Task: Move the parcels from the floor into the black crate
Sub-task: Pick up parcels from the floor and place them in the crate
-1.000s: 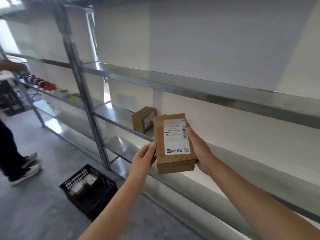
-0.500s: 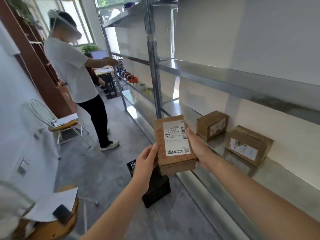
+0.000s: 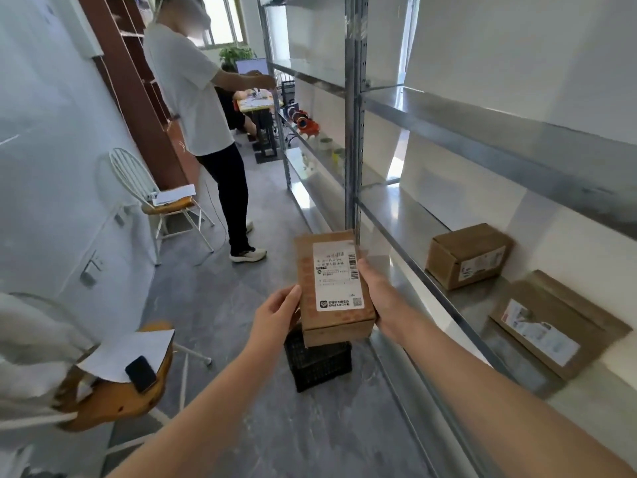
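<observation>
View swung left since the earlier frame; brown cardboard parcel with white label (image 3: 333,288) stayed clamped between left hand (image 3: 275,313) and right hand (image 3: 381,298), black plastic crate (image 3: 319,365) directly below.

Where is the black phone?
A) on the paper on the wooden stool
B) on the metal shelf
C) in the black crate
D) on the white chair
A: the black phone lies on a sheet of paper on the wooden stool at the lower left, away from the shelf and crate.
</observation>
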### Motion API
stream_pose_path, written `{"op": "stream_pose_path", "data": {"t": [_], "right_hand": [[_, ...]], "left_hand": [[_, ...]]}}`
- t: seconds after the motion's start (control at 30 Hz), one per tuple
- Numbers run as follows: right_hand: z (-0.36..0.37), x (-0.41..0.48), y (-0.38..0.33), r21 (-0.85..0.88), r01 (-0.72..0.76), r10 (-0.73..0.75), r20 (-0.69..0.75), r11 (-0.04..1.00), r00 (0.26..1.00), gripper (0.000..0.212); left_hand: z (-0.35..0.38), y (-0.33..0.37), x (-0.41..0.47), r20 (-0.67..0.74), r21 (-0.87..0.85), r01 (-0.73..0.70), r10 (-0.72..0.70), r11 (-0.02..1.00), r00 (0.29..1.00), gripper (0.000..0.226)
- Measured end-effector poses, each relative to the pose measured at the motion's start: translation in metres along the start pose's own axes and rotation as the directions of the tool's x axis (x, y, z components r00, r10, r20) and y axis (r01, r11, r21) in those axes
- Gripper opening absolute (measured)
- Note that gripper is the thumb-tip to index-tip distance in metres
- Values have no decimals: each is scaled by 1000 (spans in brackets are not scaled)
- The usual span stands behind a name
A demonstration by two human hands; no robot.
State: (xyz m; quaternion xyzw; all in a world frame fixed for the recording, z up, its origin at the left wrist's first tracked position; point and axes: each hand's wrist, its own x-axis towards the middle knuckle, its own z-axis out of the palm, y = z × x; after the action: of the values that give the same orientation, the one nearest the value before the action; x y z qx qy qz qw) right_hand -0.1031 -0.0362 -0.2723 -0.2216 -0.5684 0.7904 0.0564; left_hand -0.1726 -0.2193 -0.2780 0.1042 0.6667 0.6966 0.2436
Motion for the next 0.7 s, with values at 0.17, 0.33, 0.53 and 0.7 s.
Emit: {"op": "stream_pose_path", "data": {"t": [0.17, 0.33, 0.53, 0.7], "right_hand": [[28, 33, 3, -67, 0, 2, 24, 998, 1000, 38], [64, 78, 3, -167, 90, -88, 22, 982, 996, 39], [114, 131, -15, -168, 82, -85, -14, 982, 996, 38], [157, 177, -20, -106, -37, 26, -104, 994, 994, 50]], "left_hand": [[-26, -4, 20, -41, -66, 36, -39, 997, 998, 23], [-66, -8, 60, -69, -105, 50, -57, 993, 996, 24], [-115, 7, 118, -17, -142, 25, -28, 990, 999, 24], [-165, 27, 164, -6, -137, 4, -5, 991, 1000, 22]]}}
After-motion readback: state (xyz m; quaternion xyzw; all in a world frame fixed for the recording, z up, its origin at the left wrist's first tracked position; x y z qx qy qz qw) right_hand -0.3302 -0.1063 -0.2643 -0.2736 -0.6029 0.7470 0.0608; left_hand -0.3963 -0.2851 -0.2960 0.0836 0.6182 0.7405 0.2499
